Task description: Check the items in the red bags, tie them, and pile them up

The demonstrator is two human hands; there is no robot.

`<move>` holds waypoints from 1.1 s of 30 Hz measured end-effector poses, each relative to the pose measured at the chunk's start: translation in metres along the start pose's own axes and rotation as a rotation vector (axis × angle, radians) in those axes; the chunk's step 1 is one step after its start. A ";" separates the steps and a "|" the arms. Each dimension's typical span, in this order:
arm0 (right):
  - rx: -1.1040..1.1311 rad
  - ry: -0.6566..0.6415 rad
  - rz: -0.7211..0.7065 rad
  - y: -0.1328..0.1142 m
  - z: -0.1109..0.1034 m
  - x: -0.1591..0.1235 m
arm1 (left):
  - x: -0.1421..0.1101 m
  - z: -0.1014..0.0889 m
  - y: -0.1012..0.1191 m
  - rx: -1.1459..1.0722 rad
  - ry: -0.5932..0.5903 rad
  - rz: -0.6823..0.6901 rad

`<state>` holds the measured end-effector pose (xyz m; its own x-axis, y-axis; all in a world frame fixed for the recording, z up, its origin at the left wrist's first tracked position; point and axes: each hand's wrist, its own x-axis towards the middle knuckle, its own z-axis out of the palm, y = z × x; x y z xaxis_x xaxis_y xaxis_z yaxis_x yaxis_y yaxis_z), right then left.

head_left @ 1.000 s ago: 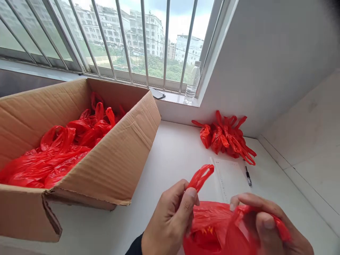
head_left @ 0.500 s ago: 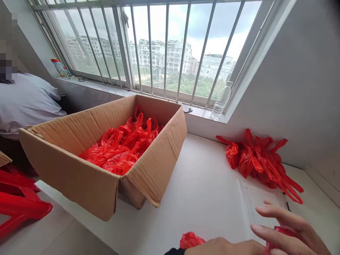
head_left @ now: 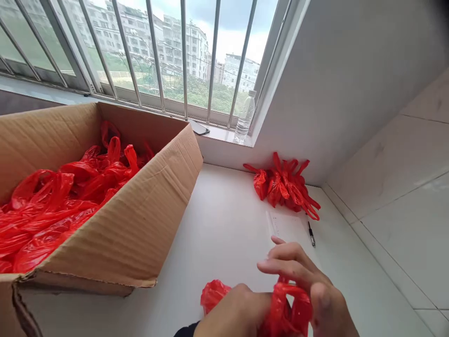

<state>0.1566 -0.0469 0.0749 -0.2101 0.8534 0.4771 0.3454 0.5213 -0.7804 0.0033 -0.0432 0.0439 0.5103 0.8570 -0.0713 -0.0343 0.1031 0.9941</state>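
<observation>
Low in the head view, a red plastic bag (head_left: 293,304) is between my two hands, its handle loop standing up. My left hand (head_left: 238,309) is closed around the bag's gathered neck, and a crumpled red bulge (head_left: 214,295) shows beyond my wrist. On the other side, my right hand (head_left: 305,269) has its thumb and fingers about the bag's handle, with several fingers reaching over the top. The fingers of my left hand are mostly hidden. A notepad (head_left: 286,227) and a black pen (head_left: 311,234) lie just past my right hand.
A large cardboard box (head_left: 140,220) holding many red plastic bags (head_left: 80,187) stands at left. More red bags (head_left: 287,185) are bunched against the wall. A phone (head_left: 199,127) and a clear water bottle (head_left: 246,117) sit on the windowsill beneath the barred window.
My view has swung right and closer to the box, so the person at left is out of sight. My hands have come together around the bag, whose handle loop now shows.
</observation>
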 end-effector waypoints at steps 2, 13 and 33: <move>-0.017 0.057 0.066 0.000 -0.002 0.000 | -0.003 -0.002 0.014 0.053 -0.002 -0.031; 0.169 0.155 0.319 0.004 -0.007 -0.001 | -0.008 0.003 0.033 0.216 0.127 -0.144; 0.260 0.196 0.476 0.000 0.000 -0.005 | 0.011 -0.020 0.019 -0.313 0.089 -0.089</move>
<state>0.1580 -0.0512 0.0722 0.0953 0.9908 0.0958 0.1185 0.0842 -0.9894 -0.0087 -0.0212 0.0608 0.4468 0.8769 -0.1771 -0.2625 0.3177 0.9111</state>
